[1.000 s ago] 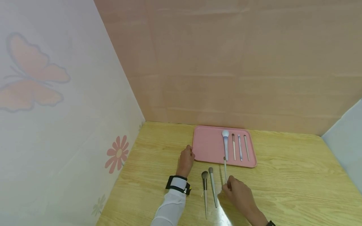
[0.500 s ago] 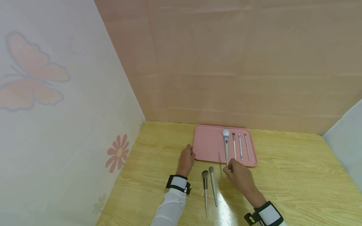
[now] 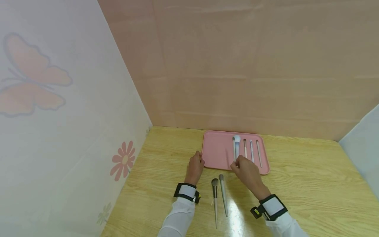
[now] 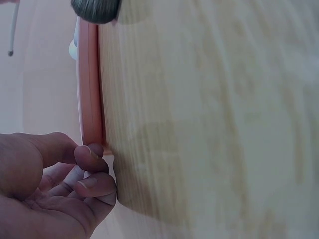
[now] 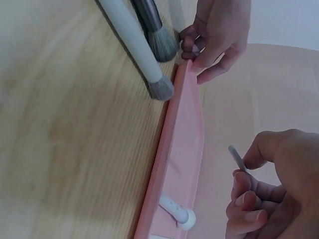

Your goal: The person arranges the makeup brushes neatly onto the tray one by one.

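Placing step: right hand [image 3: 244, 167] pinches a thin brush [image 5: 237, 158] above the pink tray [image 3: 216, 154]; left hand [image 3: 195, 168] grips the tray's corner. Next, probably lower it beside the white brush [image 3: 236, 144].

On the table [image 3: 296, 197], toward the back wall: a tray [image 3: 217, 153]. In its right half, side by side and running front to back: a thick brush [image 3: 236, 143], then three thin brushes [image 3: 252, 150] to the right. Just left of the thick brush, over the tray: a slim brush [image 3: 234, 149], pinched in the right hand [image 3: 244, 168]. At the tray's front left corner: the left hand [image 3: 195, 168]. In front of the tray, between the hands: two more brushes [image 3: 219, 197], heads toward the tray.
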{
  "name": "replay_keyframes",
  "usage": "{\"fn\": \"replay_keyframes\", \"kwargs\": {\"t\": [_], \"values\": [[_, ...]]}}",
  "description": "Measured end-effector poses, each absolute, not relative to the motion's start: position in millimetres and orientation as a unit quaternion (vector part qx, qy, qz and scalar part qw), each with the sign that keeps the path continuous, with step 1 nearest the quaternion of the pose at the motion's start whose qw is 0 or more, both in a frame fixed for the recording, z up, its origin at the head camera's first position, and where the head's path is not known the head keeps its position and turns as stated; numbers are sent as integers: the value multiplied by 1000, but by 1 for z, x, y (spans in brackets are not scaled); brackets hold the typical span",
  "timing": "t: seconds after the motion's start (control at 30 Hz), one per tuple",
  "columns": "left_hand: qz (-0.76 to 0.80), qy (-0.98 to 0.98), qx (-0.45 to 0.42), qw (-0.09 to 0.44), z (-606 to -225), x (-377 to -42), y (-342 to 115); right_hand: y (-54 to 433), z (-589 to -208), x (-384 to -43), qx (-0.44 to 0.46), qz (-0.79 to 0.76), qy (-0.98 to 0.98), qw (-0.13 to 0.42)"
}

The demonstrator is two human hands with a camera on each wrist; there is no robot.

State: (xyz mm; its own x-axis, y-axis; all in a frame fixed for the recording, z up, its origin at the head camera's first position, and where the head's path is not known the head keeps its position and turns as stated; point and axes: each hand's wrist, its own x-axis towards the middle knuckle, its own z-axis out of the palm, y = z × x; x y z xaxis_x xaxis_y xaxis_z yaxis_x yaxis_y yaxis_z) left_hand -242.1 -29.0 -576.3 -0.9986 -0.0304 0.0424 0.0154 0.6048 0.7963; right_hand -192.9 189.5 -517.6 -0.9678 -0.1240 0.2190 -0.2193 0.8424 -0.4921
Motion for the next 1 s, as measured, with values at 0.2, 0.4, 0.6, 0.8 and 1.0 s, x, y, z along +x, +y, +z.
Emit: {"fn": "replay_keyframes", "kwargs": {"t": [0.2, 0.4, 0.6, 0.8, 1.0], "values": [[-442, -897, 8, 24, -579, -245, -28, 188, -519, -217, 90, 253, -958, 98], [-439, -898, 17, 16, -579, -244, -27, 184, -523, -234, 96, 228, -962, 119], [-447, -894, 24, 13, -579, -244, -27, 180, -529, -245, 89, 206, -969, 105], [-448, -894, 23, 14, -579, -244, -26, 180, -530, -250, 87, 201, -970, 101], [-445, -895, 23, 12, -579, -244, -26, 177, -533, -257, 74, 195, -974, 83]]}}
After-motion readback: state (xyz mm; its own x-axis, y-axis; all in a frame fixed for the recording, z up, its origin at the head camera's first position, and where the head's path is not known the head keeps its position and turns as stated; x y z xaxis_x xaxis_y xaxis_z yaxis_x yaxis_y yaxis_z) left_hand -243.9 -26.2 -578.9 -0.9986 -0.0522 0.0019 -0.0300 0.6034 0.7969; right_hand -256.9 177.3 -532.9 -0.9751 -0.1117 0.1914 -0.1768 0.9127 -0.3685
